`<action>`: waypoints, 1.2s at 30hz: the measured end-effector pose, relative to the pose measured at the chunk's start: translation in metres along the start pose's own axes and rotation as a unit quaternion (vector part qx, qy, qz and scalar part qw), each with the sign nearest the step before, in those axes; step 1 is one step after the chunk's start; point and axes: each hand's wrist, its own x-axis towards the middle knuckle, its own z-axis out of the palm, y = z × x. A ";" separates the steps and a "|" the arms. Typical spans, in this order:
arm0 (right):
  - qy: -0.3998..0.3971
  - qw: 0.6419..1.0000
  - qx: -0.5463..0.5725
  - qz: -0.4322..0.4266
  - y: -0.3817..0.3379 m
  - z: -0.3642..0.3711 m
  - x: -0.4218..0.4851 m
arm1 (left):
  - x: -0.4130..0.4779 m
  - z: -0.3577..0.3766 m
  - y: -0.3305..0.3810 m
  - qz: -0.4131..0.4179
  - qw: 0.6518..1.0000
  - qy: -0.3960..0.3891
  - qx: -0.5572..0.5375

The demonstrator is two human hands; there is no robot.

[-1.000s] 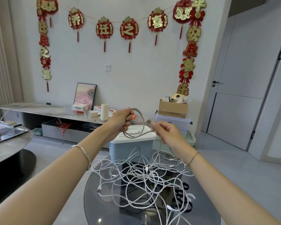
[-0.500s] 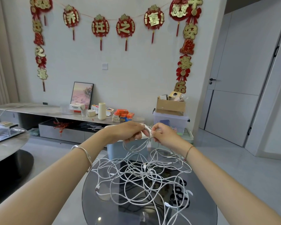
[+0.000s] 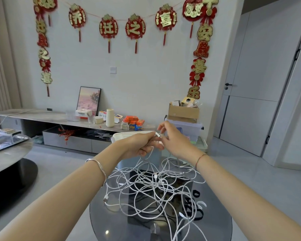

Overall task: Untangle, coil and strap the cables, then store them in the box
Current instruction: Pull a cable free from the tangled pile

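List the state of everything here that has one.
left hand, grips the held cable
right hand, pinches the same cable
cable pile, tangled on the glass table
box, lid on
black straps, lying loose on the table
door, shut

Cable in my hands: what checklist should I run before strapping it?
1. Left hand grips the cable: ok.
2. Right hand pinches its end: ok.
3. Cable clear of the pile: not ok, strands hang into it.
4. Coiling finished: cannot tell, hands hide it.
5. Straps on the table: ok.
6. Box open: not ok, lid on.
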 end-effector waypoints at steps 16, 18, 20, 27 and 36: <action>0.051 0.990 0.096 -0.090 -0.021 0.041 -0.027 | 0.012 -0.001 -0.001 0.079 0.964 0.136 -0.214; 0.050 0.992 0.060 -0.098 -0.017 0.044 -0.030 | 0.012 -0.003 0.001 0.096 0.958 0.156 -0.222; 0.064 0.991 0.102 -0.061 -0.012 0.042 -0.030 | 0.011 -0.007 0.003 0.120 0.947 0.169 -0.245; -0.122 0.956 0.254 0.082 0.016 0.039 -0.038 | 0.000 -0.034 0.017 0.152 0.915 0.071 -0.366; -0.099 0.969 0.176 0.140 0.030 0.026 -0.023 | -0.016 -0.032 0.000 0.023 0.995 -0.089 -0.046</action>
